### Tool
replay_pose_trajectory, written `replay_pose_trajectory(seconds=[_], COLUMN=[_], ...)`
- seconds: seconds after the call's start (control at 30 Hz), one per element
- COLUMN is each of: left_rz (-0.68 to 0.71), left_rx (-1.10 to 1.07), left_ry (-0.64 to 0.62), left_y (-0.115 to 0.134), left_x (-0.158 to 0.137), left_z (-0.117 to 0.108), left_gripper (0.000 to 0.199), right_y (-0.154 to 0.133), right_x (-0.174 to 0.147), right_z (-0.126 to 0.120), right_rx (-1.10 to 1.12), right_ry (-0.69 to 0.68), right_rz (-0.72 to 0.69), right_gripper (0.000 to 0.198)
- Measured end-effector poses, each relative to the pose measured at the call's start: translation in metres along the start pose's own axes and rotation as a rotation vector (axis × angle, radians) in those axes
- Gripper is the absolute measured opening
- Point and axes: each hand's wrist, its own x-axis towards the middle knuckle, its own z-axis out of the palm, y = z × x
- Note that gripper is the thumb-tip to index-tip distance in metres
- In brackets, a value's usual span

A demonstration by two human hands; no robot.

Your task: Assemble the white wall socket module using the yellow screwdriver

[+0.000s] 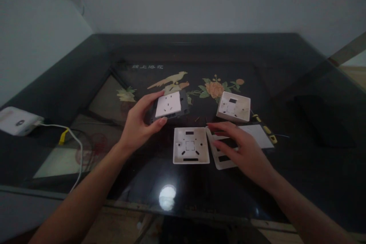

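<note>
The left hand [143, 117] pinches a socket [168, 105] over the table [134, 183], left of centre, hiding its edge. The right hand [233, 141], half open, partly covers a frame [214, 152]; any grip cannot be told. Far left, Chinese characters [148, 67] look faint; the near-left charger's mark [20, 122] is illegible.
</note>
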Motion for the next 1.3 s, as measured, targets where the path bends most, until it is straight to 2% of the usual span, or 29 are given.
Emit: replay_pose_trajectory(seconds=[0.13, 0.23, 0.3, 0.43, 0.73, 1.03, 1.3], left_rz=[0.020, 0.038, 0.047, 0.074, 0.078, 0.151, 0.206], left_rx=[0.042, 0.056, 0.069, 0.096, 0.052, 0.230, 0.262], left_ry=[-0.042, -0.085, -0.118, -0.168, -0.132, -0.144, -0.189], left_y=[-0.007, -0.009, -0.009, -0.007, -0.004, 0.002, 0.007], left_x=[-0.008, -0.010, -0.010, -0.012, -0.014, -0.015, -0.018], left_z=[0.006, 0.010, 0.014, 0.018, 0.015, 0.013, 0.018], left_gripper=[0.063, 0.062, 0.064, 0.068, 0.068, 0.073, 0.075], right_y=[0.003, 0.004, 0.006, 0.011, 0.017, 0.019, 0.017], right_x=[-0.001, -0.001, -0.001, -0.002, -0.001, 0.000, 0.001], right_z=[0.007, 0.010, 0.011, 0.015, 0.013, 0.006, 0.001], right_rx=[-0.200, -0.251, -0.266, -0.298, -0.313, -0.309, -0.319], right_ry=[-0.157, -0.283, -0.330, -0.347, -0.327, -0.332, -0.345], right_rz=[-0.062, -0.036, -0.042, -0.064, -0.066, -0.036, -0.049], right_gripper=[0.060, 0.088, 0.097, 0.094, 0.091, 0.091, 0.093])
